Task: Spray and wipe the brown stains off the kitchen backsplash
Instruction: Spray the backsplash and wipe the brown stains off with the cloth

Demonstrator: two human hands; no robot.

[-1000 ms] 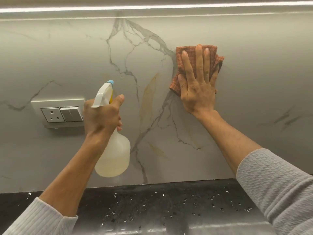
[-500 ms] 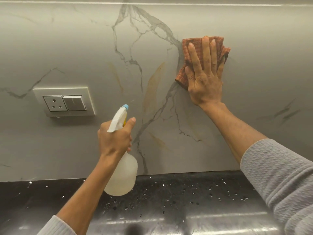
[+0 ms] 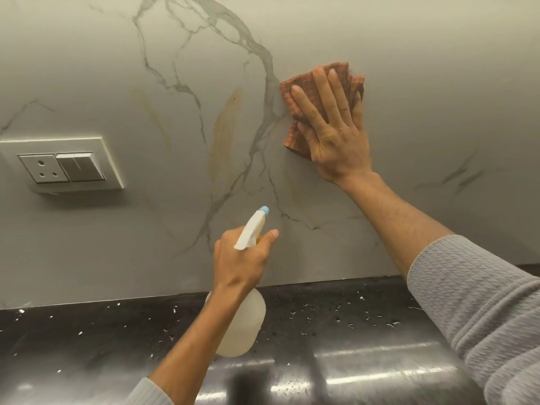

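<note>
The grey marble backsplash (image 3: pixel 438 83) carries brown streaks; the widest brown stain (image 3: pixel 223 127) runs down its middle and a fainter one (image 3: pixel 152 112) lies to its left. My right hand (image 3: pixel 333 127) presses flat on a folded orange cloth (image 3: pixel 292 92) against the wall, just right of the wide stain. My left hand (image 3: pixel 239 264) grips a translucent spray bottle (image 3: pixel 242 325) by its neck, low in front of the wall. Its white nozzle with a blue tip (image 3: pixel 257 222) points up at the backsplash.
A white socket and switch plate (image 3: pixel 67 168) is set in the wall at the left. A black speckled countertop (image 3: pixel 87 331) runs along the bottom of the backsplash, glossy with reflections near me.
My left hand has carried the spray bottle down and to the right, away from the socket plate. My right hand and cloth stay pressed on the wall. The camera has tilted downward.
</note>
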